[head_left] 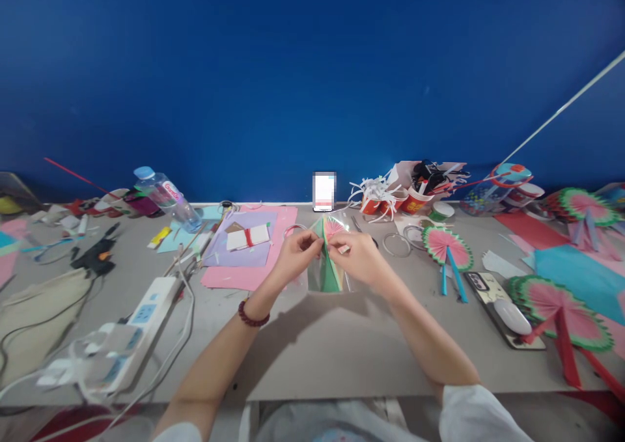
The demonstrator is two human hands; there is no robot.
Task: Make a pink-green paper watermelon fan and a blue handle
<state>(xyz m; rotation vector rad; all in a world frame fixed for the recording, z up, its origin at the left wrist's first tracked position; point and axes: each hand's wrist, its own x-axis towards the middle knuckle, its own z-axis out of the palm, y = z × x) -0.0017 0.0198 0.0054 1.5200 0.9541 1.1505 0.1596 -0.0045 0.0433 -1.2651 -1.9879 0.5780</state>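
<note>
Between the fingers (311,239), a folded paper fan (332,274).

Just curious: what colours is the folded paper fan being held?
The fan is pink with a green edge; head view.

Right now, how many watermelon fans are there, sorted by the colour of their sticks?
Blue-stick watermelon fans: 2
Red-stick watermelon fan: 1, perhaps more stacked under it
Folded watermelon fan, pinched by left hand and right hand: 1
Total: 4
</note>
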